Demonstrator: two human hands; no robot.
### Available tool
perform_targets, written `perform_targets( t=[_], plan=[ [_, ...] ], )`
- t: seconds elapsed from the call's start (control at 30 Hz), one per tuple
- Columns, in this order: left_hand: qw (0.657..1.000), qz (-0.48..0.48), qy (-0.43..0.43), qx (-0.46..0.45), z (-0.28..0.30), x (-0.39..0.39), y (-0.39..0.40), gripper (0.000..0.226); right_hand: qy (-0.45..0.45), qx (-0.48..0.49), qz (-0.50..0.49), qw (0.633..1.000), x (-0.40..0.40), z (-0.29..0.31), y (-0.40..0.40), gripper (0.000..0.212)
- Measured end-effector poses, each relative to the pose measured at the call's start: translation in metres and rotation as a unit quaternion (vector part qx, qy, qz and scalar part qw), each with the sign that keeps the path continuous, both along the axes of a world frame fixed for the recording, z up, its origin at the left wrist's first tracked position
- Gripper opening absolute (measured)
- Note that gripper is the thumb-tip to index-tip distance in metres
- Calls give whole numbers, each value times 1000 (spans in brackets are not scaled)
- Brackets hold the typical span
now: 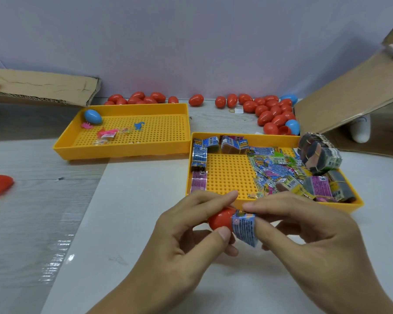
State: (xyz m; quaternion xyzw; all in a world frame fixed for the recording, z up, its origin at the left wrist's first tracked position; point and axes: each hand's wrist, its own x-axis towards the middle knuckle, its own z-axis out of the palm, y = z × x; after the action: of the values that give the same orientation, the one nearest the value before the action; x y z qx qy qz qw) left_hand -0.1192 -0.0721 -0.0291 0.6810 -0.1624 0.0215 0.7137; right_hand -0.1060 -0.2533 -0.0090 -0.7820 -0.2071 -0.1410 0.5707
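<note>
the left hand [186, 232] pinches a red egg [219, 219] between thumb and fingers, low over the white table [134, 200]. the right hand [304, 225] pinches a blue leaflet [244, 227] wrapped against the egg's end. just behind lies a yellow tray [327, 206] of leaflets.

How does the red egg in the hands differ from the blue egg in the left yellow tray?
The red egg is held by the left hand; the blue egg lies in a corner of the yellow tray. The red egg has a printed paper against its end, pinched by the right hand; the blue egg is bare. Both are smooth egg shapes.
</note>
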Motion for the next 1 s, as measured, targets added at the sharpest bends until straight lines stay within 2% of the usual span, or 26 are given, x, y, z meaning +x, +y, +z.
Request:
perform_targets(
  t=[0.33, 0.77, 1.0],
  plan=[
    [1000, 4, -5, 19, 1, -2, 0, 36, -36, -12, -6, 999, 0, 2, 1, 15],
    [999, 6, -19, 41, -1, -3, 0, 36, -9, -9, 5, 1000, -1, 4, 1, 10],
    [996, 41, -72, 30, -7, 0, -4, 39, 9, -32, 15, 999, -1, 6, 1, 30]
  ],
)
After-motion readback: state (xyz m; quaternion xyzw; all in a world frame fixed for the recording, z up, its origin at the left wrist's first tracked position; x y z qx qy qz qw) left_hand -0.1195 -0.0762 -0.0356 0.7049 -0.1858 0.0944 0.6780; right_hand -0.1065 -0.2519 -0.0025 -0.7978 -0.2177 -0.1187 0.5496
